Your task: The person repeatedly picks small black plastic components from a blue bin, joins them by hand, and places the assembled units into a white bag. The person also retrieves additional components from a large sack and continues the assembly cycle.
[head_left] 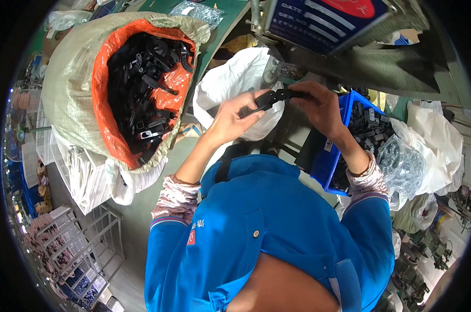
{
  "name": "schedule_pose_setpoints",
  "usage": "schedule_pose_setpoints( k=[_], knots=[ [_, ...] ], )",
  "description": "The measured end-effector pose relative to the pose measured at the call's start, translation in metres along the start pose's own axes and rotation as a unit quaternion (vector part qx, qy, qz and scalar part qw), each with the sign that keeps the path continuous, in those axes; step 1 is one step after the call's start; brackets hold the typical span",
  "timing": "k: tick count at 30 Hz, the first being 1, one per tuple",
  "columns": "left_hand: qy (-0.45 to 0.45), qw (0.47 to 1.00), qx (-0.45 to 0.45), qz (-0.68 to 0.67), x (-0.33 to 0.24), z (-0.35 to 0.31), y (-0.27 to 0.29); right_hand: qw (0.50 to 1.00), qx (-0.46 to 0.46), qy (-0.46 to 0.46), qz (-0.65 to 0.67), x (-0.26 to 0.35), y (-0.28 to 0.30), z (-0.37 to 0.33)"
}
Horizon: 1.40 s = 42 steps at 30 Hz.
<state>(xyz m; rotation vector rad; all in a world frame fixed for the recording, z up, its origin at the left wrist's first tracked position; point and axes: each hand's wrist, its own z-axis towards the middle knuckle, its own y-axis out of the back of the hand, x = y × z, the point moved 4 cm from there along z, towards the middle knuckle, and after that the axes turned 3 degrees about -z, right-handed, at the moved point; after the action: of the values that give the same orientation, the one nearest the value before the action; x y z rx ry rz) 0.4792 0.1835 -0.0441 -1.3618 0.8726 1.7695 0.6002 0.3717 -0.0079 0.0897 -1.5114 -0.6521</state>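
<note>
A long black part (269, 100) with small holes is held level between my two hands. My left hand (229, 120) grips its left end, thumb below and fingers above. Around its right end, the fingers of my right hand (318, 106) are closed. Below and behind the part is an open white sack (227, 78), mostly lit by bright light. Whether the part is one piece or two joined pieces I cannot tell.
At the left stands a big woven sack (71, 83) with an orange liner, full of black curved parts (136, 86). A machine with a blue plate (318, 26) overhangs the far side. To the right are a blue crate (326, 174) of small dark blocks and a clear plastic bag (401, 161).
</note>
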Motion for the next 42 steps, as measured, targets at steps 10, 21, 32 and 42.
schedule_pose_setpoints(
  k=[10, 21, 32, 42],
  knots=[
    [-0.088, 0.962, 0.096, 0.241, -0.015, 0.044, 0.04, 0.994, -0.094, 0.053, 0.024, -0.003, -0.029, 0.018],
    [-0.203, 0.921, 0.16, 0.292, -0.022, 0.1, 0.049, 0.964, -0.19, 0.14, -0.118, 0.002, -0.026, 0.029],
    [-0.03, 0.919, 0.238, 0.311, 0.004, 0.118, 0.049, 0.989, -0.124, -0.077, 0.029, -0.043, -0.031, 0.035],
    [-0.059, 0.939, 0.186, 0.282, 0.0, 0.101, 0.05, 0.991, -0.117, -0.061, -0.003, -0.045, -0.026, 0.037]
  ],
)
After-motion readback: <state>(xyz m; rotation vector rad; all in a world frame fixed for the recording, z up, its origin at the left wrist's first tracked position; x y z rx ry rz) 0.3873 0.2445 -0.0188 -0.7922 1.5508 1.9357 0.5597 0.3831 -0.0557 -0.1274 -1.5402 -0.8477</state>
